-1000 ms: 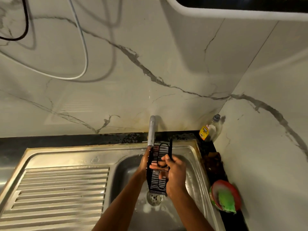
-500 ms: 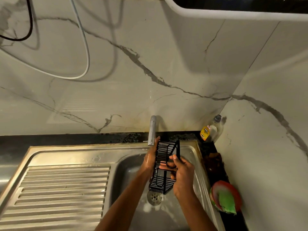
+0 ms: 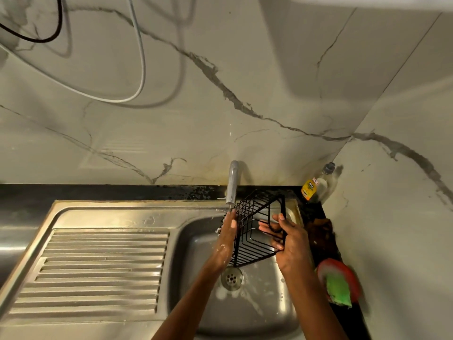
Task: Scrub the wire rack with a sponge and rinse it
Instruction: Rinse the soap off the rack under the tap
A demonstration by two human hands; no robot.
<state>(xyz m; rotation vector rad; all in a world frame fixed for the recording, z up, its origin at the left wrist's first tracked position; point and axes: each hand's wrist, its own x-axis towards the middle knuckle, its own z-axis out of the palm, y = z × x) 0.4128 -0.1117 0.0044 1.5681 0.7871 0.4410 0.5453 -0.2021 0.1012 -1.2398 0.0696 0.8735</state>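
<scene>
Nearest, two bare forearms reaching up from the bottom edge over the steel sink (image 3: 289,312). In the basin, a round drain (image 3: 231,278) with suds and water spots around it. Left of the basin, a ribbed drainboard (image 3: 98,268). On the dark counter to the right, a green sponge (image 3: 339,289) lying in a red dish (image 3: 353,273), apart from both hands. Above the drain, a black wire rack (image 3: 255,231) held tilted over the basin, clear of its floor, one corner pointing down toward the drain. Right hand (image 3: 288,244) clasping the rack's right side, fingers curled round the wires and thumb up along the frame. Left hand (image 3: 226,238) flat against the rack's left side, fingers straight and pointing up, wet, with foam on the wrist; fingertips just below the tap (image 3: 232,182). Tap spout directly above the rack's upper left corner, a thin trickle falling from the mouth. Behind the rack in the far right corner, a bottle (image 3: 316,186) with a yellow label standing against the wall. Farther back, marble-patterned wall (image 3: 220,94) with dark veins, and a white cable (image 3: 141,57) and a black cable (image 3: 57,28) looping across the upper left.
</scene>
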